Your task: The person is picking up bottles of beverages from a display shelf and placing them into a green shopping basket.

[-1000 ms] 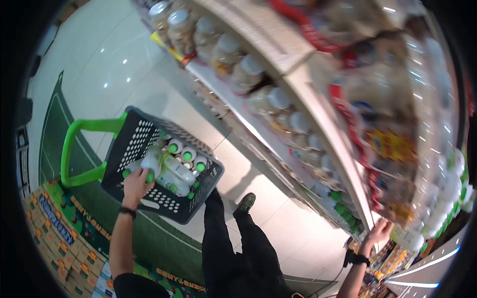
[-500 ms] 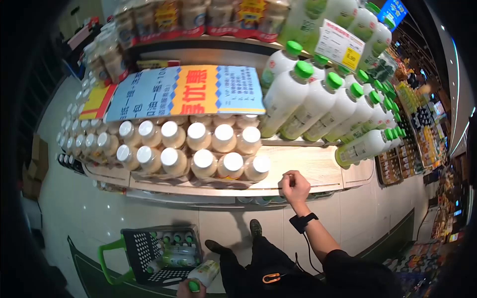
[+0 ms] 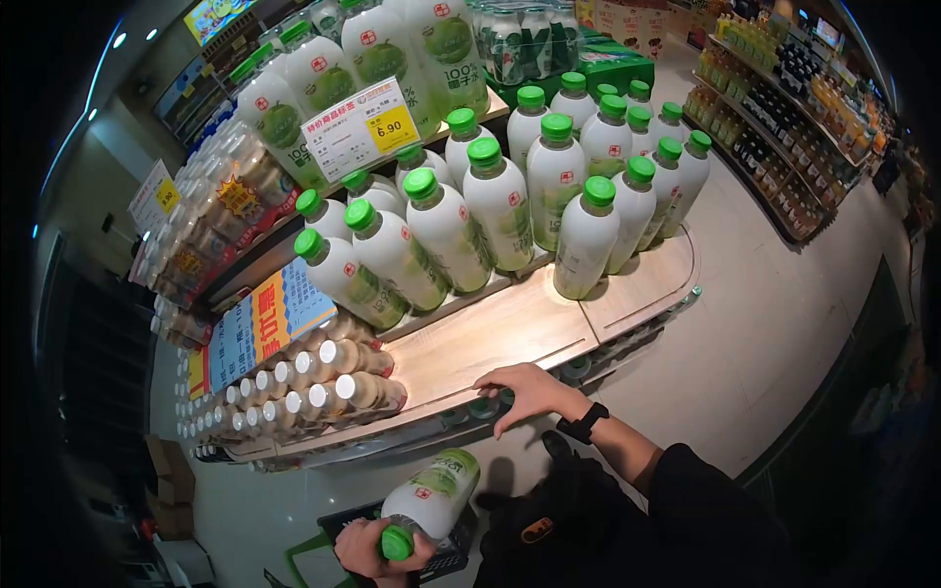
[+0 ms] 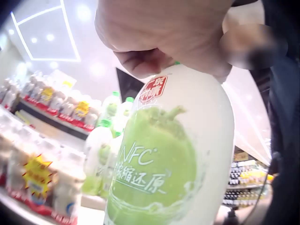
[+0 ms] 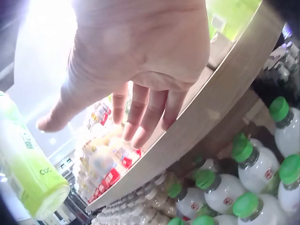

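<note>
Lifted higher, left hand (image 3: 368,545) grips white green-capped plastic bottle (image 3: 436,490), green label (image 4: 154,173) legible only wrist-side; right hand (image 3: 524,390) flat on wooden shelf (image 3: 470,343).

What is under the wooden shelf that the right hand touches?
White bottles with green caps stand under the shelf; it hides whatever is farther back.

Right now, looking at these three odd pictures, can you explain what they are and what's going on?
No machine here: a person in a shop wears three cameras. The head view looks down on a wooden shelf bearing white bottles with green caps. The left hand grips one such bottle at its cap end; the left wrist view shows its label close up. The right hand rests open on the shelf edge; the right wrist view looks past its fingers.
</note>
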{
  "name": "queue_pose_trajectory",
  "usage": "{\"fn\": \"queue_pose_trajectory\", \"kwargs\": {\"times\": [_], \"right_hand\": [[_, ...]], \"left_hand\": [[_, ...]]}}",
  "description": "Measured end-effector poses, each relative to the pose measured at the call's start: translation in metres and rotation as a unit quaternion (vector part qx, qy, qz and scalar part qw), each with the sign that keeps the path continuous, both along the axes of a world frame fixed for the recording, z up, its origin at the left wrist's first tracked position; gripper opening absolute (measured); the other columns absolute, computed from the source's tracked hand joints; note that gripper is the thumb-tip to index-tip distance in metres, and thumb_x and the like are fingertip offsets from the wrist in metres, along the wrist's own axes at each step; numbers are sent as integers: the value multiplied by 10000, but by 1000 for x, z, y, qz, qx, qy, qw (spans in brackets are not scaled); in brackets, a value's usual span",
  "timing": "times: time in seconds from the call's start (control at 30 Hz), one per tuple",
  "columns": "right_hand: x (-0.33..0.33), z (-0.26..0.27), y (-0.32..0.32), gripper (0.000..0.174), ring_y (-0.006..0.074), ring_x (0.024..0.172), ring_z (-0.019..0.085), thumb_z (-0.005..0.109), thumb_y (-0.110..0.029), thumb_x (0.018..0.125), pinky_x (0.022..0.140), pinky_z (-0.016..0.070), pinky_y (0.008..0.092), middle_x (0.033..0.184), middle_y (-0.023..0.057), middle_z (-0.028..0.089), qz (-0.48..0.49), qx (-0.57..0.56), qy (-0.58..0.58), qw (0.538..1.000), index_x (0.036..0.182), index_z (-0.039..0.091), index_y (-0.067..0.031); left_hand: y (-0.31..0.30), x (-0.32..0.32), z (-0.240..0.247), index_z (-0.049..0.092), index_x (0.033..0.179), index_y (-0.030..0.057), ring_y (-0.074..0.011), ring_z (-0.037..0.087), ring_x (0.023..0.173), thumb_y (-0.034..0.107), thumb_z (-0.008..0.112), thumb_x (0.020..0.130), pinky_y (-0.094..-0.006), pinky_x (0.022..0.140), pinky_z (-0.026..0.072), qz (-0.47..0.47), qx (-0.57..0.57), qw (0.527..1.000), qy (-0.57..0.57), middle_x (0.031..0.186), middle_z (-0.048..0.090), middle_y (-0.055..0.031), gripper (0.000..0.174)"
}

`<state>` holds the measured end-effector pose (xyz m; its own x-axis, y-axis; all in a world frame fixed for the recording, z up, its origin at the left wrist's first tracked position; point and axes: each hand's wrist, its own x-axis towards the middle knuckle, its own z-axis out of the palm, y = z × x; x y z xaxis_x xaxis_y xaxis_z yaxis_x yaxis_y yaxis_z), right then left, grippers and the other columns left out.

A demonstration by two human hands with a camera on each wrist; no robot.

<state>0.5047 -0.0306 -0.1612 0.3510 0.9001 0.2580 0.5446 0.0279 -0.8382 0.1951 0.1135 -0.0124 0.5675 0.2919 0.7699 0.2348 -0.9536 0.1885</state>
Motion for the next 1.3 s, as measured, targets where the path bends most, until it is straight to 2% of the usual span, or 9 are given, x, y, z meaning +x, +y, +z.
{"fn": "queue_pose_trajectory", "kwargs": {"times": [0.07, 0.13, 0.17, 0.3, 0.57, 0.7, 0.83, 1.03, 1.3], "right_hand": [[16, 4, -25, 794, 190, 929, 712, 945, -457, 578, 852, 567, 313, 1053, 60, 716, -38, -19, -13, 999, 1209, 646, -80], [31, 13, -44, 766, 200, 903, 713, 928, -463, 597, 820, 577, 313, 1024, 68, 717, -107, 98, -90, 985, 1204, 654, -85], [35, 19, -49, 638, 183, 786, 702, 927, -443, 626, 753, 575, 304, 890, 69, 698, -131, 160, -101, 973, 1059, 647, -66], [56, -2, -56, 600, 158, 580, 610, 922, -434, 665, 584, 514, 287, 651, 31, 566, -221, 133, -4, 966, 802, 460, -75], [91, -15, -61, 501, 256, 631, 663, 873, -322, 679, 587, 516, 392, 696, 33, 639, -234, 65, 26, 970, 926, 496, -102], [90, -42, -46, 424, 340, 674, 687, 819, -333, 755, 598, 533, 443, 730, 85, 675, -376, 50, 10, 925, 970, 529, -109], [91, -25, -45, 445, 353, 689, 690, 828, -344, 746, 611, 546, 431, 706, 87, 669, -404, 48, -21, 913, 986, 534, -112], [87, -29, -37, 418, 227, 655, 706, 815, -300, 743, 604, 553, 367, 713, 32, 696, -380, 17, 34, 924, 1000, 537, -123], [83, -40, -31, 317, 229, 673, 712, 800, -276, 789, 595, 548, 369, 724, 26, 706, -394, 23, 9, 919, 963, 592, -110]], "left_hand": [[-7, 45, 28, 636, 827, 67, -301, 554, 558, 305, 722, 592, -371, 569, 456, -34, -29, 999, -14, 675, 590, -99, 345], [-17, 94, 50, 632, 854, 52, -267, 566, 560, 234, 727, 614, -358, 574, 466, -53, -49, 996, -46, 683, 602, -102, 315], [-15, 117, 53, 636, 888, 46, -239, 577, 580, 180, 724, 622, -345, 594, 472, -78, -57, 993, -61, 688, 606, -97, 310], [-23, 207, 60, 640, 906, 42, -224, 594, 617, 171, 782, 692, -332, 626, 476, -119, -69, 987, -83, 713, 628, -86, 288], [-40, 318, 36, 655, 939, 12, -165, 628, 663, 152, 837, 757, -306, 664, 518, -193, -148, 967, -72, 751, 665, -81, 294], [-50, 342, 15, 664, 934, 17, -203, 661, 676, 160, 857, 727, -307, 649, 525, -228, -163, 958, -58, 781, 682, -104, 317], [-47, 355, 4, 659, 937, 23, -234, 667, 678, 170, 854, 716, -328, 645, 525, -235, -119, 962, -73, 790, 675, -114, 329], [-34, 364, 4, 647, 971, 20, -177, 524, 581, 223, 828, 779, -318, 534, 403, -178, -188, 965, -51, 780, 619, -67, 334], [-20, 336, -34, 646, 1187, 19, -183, 529, 664, 230, 808, 791, -312, 567, 438, -178, -182, 967, 16, 827, 499, -63, 477]]}}
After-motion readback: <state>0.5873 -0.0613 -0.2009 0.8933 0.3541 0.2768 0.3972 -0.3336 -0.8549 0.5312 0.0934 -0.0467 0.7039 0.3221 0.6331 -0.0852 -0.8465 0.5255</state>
